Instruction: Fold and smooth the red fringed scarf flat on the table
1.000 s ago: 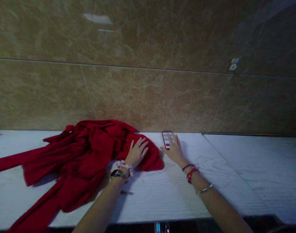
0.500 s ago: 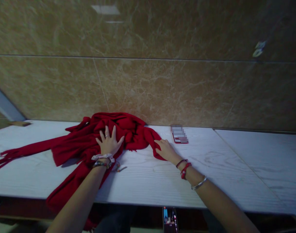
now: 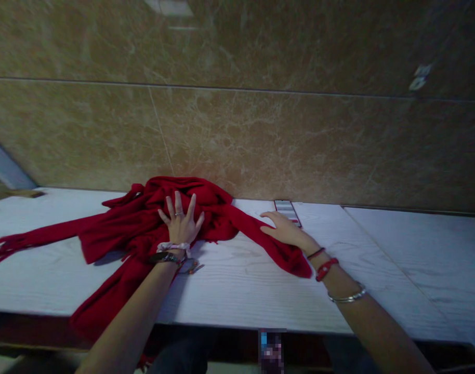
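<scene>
A red fringed scarf lies heaped on the white wood-grain tabletop, with one end stretched out to the right. My left hand rests flat on the heap, its fingers spread. Over the stretched end is my right hand, fingers pointing left and thumb apart; whether it touches the cloth is hard to tell. A phone with a lit screen lies just behind my right hand, partly covered by it. Beside my left wrist sits a small set of keys or a trinket, half hidden.
A brown marbled tile wall rises along the table's back edge. At the far left are a grey post and a small brown object. Below the front edge a second, blurred-out screen shows. One scarf end hangs over that edge.
My left hand shifted left onto the middle of the scarf. My right hand moved from the phone to the scarf's end, which now stretches farther right and toward me.
</scene>
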Demonstrator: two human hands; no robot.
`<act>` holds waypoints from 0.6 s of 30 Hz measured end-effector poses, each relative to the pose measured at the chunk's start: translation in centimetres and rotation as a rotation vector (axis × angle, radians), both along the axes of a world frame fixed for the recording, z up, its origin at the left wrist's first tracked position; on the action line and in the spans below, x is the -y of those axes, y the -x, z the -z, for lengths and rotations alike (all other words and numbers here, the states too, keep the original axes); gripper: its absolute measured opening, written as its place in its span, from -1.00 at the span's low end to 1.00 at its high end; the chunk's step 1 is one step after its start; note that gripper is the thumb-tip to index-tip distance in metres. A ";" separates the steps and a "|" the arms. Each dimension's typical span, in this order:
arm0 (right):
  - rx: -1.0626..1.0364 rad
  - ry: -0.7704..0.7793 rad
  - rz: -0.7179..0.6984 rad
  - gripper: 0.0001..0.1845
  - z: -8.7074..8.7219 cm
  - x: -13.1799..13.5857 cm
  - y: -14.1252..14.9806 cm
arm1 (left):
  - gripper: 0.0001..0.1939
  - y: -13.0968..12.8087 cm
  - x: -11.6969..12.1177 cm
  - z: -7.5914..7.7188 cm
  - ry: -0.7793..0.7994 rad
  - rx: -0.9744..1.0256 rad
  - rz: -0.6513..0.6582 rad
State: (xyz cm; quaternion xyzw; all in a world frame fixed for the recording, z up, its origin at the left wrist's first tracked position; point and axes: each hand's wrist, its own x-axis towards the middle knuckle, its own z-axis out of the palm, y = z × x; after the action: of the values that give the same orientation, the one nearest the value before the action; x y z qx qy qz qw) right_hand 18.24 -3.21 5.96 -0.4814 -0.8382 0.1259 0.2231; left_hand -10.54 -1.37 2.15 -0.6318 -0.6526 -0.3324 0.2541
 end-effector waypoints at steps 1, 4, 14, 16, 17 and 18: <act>-0.007 -0.019 0.012 -0.45 0.3 -0.3 1.8 | -0.38 0.0 -0.1 0.1 0.007 -0.009 0.007; 0.120 -0.008 0.108 -0.22 1.6 -1.2 6.7 | -0.35 0.3 -0.3 0.3 0.031 -0.016 0.014; 0.235 -0.017 0.059 -0.45 2.2 -1.5 3.9 | -0.29 1.0 -0.9 0.6 0.130 0.031 0.018; 0.158 -0.030 0.000 -0.49 1.4 -0.9 1.3 | -0.27 0.8 -0.7 0.4 0.145 0.030 0.034; 0.098 -0.043 -0.017 -0.52 1.0 -0.4 0.0 | -0.27 0.8 -0.6 0.4 0.149 0.021 0.047; 0.050 -0.044 -0.033 -0.56 0.7 0.1 -1.4 | -0.27 0.7 -0.4 0.3 0.149 0.008 0.064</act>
State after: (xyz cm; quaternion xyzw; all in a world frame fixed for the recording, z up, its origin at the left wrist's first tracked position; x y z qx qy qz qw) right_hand 19.60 -3.32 5.29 -0.4655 -0.8540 0.0988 0.2105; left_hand -11.20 -0.95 1.88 -0.6682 -0.6560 -0.2931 0.1929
